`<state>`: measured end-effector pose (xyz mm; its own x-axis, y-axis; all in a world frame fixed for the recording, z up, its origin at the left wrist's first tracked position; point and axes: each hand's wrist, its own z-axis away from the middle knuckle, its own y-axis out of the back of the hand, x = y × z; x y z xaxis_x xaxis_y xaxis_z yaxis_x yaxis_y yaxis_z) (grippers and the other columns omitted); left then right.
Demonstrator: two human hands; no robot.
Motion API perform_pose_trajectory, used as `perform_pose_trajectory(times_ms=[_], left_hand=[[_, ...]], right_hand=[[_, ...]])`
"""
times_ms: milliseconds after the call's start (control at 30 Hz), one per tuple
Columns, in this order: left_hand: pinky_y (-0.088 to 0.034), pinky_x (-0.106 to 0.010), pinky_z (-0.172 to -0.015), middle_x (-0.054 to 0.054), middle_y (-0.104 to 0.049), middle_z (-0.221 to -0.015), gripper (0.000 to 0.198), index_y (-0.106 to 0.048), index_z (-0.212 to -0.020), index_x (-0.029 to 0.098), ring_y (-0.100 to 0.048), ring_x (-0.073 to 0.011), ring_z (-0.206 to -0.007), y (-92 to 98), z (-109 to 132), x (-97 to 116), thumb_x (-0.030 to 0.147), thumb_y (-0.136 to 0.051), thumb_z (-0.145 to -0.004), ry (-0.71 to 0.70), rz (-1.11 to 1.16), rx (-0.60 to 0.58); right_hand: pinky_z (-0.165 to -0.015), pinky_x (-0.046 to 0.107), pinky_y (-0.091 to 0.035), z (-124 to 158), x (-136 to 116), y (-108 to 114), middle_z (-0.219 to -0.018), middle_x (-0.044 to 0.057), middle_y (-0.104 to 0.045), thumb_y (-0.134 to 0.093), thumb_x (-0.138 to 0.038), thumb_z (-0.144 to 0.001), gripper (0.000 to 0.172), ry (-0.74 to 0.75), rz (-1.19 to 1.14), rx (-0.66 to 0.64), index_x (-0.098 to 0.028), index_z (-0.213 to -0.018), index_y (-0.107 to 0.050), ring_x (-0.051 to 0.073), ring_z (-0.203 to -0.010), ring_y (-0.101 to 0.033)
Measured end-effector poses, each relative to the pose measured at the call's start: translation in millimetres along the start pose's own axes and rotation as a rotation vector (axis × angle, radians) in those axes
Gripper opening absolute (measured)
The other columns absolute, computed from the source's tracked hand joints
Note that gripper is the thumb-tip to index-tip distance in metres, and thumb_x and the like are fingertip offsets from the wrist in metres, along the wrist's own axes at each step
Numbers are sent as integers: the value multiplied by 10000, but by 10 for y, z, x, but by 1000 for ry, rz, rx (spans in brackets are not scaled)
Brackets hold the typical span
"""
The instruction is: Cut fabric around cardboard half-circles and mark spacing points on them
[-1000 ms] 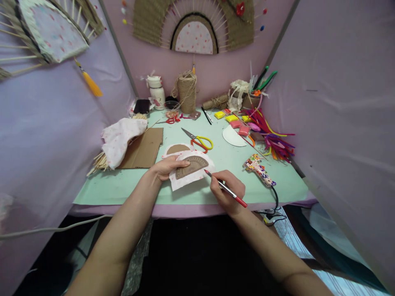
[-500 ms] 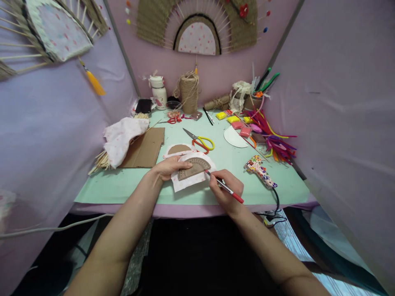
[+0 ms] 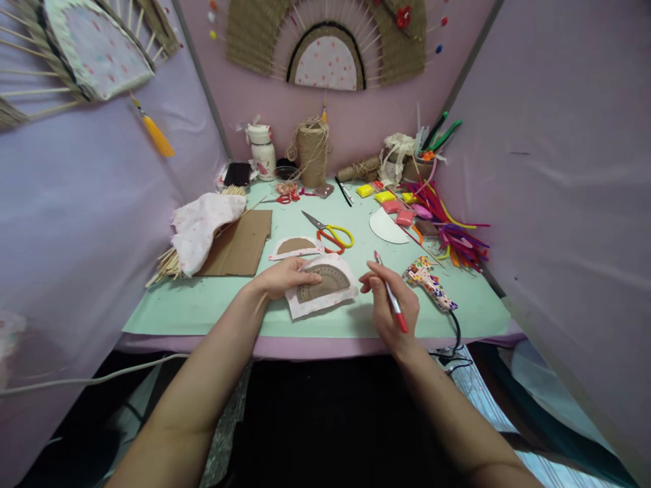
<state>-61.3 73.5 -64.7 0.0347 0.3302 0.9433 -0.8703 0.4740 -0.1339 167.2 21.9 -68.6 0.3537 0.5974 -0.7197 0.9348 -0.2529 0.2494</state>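
My left hand (image 3: pixel 285 278) pinches a clear protractor (image 3: pixel 333 274) against a brown half-round piece, with its thumb on top. Under them is a white cloth (image 3: pixel 305 311) with faint pink spots, its edges showing around the curve. To the right, my right hand (image 3: pixel 394 298) grips a red-and-silver pen (image 3: pixel 390 293), tip pointing up and away from the cloth. Just behind my left hand lies another half-round piece (image 3: pixel 296 245) edged with spotted cloth. Scissors (image 3: pixel 330 230) with yellow and orange handles lie beyond, blades partly apart.
A patterned glue gun (image 3: pixel 430 285) lies right of my right hand, its cord over the table edge. Cardboard (image 3: pixel 239 247) and bundled sticks under spotted cloth (image 3: pixel 203 227) are at left. Behind stand a twine spool (image 3: pixel 312 156) and a bottle (image 3: pixel 262 152); pipe cleaners (image 3: pixel 458 237) lie at right.
My right hand has drawn the pen off the protractor's edge, moving right and tilting it upright. My left hand and the protractor have shifted slightly right.
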Motion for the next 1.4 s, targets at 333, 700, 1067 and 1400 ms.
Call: perform_pose_trajectory(times_ms=[333,700,1067,1400], left_hand=[[-330,-201,-524,26,-536,-629,347,-651,-740,145,-450,-104,-566,-33,84,87,488,-678,-783,-126,-513,-101],[-336,-205,-506,20,-562,-626,306,-671,-765,161,-469,-108,-547,-30,46,22,463,-718,-752,-29,-334,-75],[-501,-302,-780,-95,-742,-942,449,-722,-964,130,-668,-222,-852,-186,136,-19,401,-852,-631,-49,246,75],[-488,-311,-951,-30,-734,-1036,498,-630,-1137,217,-647,-210,-1090,-985,102,-226,188,-787,-666,-410,752,506]], right_hand=[[-558,236,-416,-248,281,-140,-752,-55,-547,-737,-379,-741,381,-453,-282,-518,-244,-883,-411,121,-631,-519],[-461,214,-303,-219,328,-212,-642,-85,-439,-731,-325,-710,357,-525,-308,-459,-244,-837,-408,100,-534,-389],[-486,214,-303,-310,320,-116,-652,-82,-425,-743,-310,-702,355,-496,-309,-273,-239,-827,-418,99,-555,-375],[-475,219,-329,-266,246,-181,-661,-83,-422,-740,-322,-723,379,-499,-402,-193,-252,-841,-387,101,-536,-398]])
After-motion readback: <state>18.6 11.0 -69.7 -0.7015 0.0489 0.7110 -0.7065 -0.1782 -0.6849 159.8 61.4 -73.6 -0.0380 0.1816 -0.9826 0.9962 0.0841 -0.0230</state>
